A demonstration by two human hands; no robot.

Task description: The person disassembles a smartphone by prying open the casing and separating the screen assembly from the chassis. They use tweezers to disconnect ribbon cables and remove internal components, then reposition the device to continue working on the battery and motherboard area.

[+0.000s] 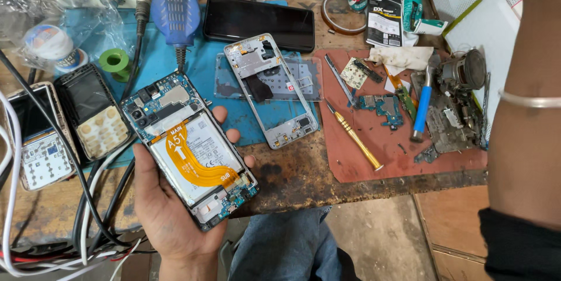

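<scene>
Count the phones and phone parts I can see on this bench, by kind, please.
Opened smartphone, held in the left hand: 1
Bare phone frame on the blue mat: 1
Black phone lying screen up: 1
Keypad phones, opened: 2
Loose blue circuit board on the red mat: 1
Total: 6
</scene>
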